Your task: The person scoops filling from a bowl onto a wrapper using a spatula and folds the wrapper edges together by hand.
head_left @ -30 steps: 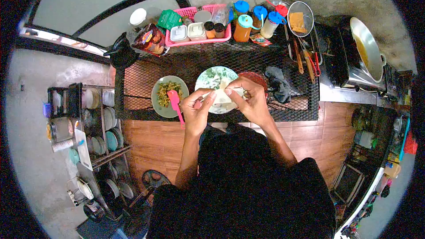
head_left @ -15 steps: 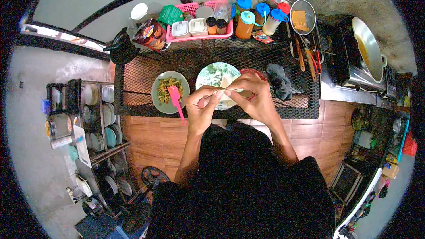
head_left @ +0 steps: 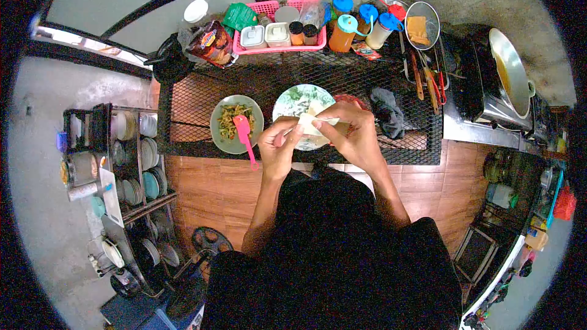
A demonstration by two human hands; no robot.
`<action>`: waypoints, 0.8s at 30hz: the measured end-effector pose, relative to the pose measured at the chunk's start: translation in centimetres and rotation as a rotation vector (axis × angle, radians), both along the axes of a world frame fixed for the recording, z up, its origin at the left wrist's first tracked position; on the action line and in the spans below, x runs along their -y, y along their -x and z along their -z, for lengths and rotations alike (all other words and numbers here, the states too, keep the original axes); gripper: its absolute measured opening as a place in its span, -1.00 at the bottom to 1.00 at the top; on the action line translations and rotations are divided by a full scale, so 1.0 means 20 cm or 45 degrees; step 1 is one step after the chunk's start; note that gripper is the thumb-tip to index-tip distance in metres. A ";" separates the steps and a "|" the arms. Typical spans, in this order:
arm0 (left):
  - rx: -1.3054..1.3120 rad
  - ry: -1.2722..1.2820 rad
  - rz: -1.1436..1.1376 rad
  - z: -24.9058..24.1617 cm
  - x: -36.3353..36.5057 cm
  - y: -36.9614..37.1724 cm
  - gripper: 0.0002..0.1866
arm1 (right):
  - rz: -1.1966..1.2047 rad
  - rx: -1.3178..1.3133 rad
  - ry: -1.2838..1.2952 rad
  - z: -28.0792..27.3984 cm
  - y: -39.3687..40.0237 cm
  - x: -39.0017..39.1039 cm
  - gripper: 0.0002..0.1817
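My left hand (head_left: 278, 150) and my right hand (head_left: 354, 131) pinch a pale, thin dough wrapper (head_left: 310, 124) between thumbs and fingers, close together. It looks folded and is held just above a green-and-white plate (head_left: 293, 96). More pale sheet-like pieces lie on that plate, partly hidden behind my hands. Left of my left hand stands a light bowl (head_left: 216, 134) of chopped vegetable mix (head_left: 229, 116). A pink spatula (head_left: 243, 132) rests in the mix, its handle sticking out over the near rim. Something red, mostly covered, sits behind my right hand.
On the black mesh table (head_left: 195, 104) a pink basket (head_left: 278, 49) of jars stands at the back, beside blue-lidded bottles (head_left: 379, 30). A strainer (head_left: 422, 24) and utensils lie back right. A crumpled dark plastic bag (head_left: 386, 113) is right of my hand; a wok (head_left: 507, 73) sits on the stove.
The wrapper has turned so that its pale flat face shows upward; before, it was seen nearly edge-on. Both hands stay about where they were, and the view has shifted slightly.
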State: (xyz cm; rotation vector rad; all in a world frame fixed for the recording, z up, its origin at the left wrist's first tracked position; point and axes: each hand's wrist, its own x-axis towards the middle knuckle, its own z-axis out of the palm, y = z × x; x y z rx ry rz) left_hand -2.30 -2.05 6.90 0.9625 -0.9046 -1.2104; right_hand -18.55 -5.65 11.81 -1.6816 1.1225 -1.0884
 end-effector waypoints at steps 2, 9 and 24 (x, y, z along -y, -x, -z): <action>-0.012 0.012 0.026 0.02 0.00 -0.02 -0.85 | 0.015 -0.004 0.017 0.01 -0.01 0.00 -0.90; -0.057 0.061 -0.101 0.09 0.01 0.00 -0.88 | 0.034 -0.197 0.136 -0.03 -0.05 0.00 -0.89; -0.504 0.014 -0.125 0.14 0.02 -0.01 -0.94 | 0.050 -0.413 0.321 -0.08 -0.14 0.04 -0.88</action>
